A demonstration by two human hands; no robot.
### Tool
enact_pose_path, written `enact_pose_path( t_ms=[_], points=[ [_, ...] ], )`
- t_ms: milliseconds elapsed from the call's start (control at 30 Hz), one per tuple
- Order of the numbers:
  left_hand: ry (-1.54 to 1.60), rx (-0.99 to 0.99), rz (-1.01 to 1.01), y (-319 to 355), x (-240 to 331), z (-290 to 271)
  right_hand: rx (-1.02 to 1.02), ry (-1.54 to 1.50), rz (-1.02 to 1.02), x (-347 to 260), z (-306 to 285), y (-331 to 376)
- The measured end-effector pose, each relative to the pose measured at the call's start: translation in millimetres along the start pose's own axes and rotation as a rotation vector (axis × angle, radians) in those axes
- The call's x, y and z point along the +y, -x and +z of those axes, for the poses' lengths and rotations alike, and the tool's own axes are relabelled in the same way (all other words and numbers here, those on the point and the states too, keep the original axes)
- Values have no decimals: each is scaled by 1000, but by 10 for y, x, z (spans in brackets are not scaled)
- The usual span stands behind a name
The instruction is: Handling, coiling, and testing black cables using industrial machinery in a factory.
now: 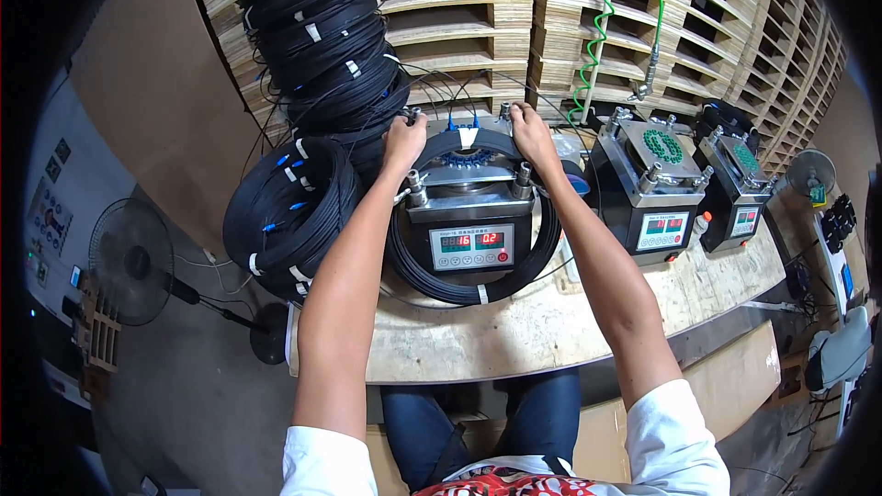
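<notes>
In front of me stands a black bench machine, which looks like a fibre connector polisher [470, 247], with a metal top and a lit red and green digital display. A coil of black cable [485, 294] hangs around it, crossing over the top and down past the display. Blue connectors [466, 159] sit in a ring on the top plate, partly hidden under the coil. At the far left corner, my left hand [405, 141] has its fingers closed around a metal corner post. My right hand [534, 136] is curled at the far right corner post, its fingertips partly hidden.
Tall stacked black cable coils [317, 46] stand behind on the left, with another coil pile [289, 211] beside the machine. Two similar machines [643, 186] with green rings stand to the right. Green spiral air hoses [602, 23] hang before wooden pallets [441, 9]. A fan [136, 262] stands left.
</notes>
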State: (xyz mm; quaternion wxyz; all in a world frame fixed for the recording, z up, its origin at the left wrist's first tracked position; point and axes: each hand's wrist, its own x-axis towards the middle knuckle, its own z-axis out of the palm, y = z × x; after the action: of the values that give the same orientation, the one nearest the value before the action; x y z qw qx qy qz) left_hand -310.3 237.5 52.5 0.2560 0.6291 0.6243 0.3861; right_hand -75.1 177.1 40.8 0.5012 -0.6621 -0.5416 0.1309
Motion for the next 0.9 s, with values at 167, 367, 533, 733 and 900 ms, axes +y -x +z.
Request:
enact_pose_path(
  t_ms=[167,367,533,733,900],
  points=[
    [4,-40,59,-70,-34,18,34,-4,-23,22,9,-23],
    [0,-55,47,-63,-48,-11,-9,64,31,-96,-11,32],
    [21,-34,40,-50,-21,50,-32,64,13,24,-4,-36],
    [11,-29,42,-89,-42,75,-23,-50,-75,115,17,-85],
    [1,-10,139,-186,-177,106,-19,-47,-86,21,9,-2]
  ],
)
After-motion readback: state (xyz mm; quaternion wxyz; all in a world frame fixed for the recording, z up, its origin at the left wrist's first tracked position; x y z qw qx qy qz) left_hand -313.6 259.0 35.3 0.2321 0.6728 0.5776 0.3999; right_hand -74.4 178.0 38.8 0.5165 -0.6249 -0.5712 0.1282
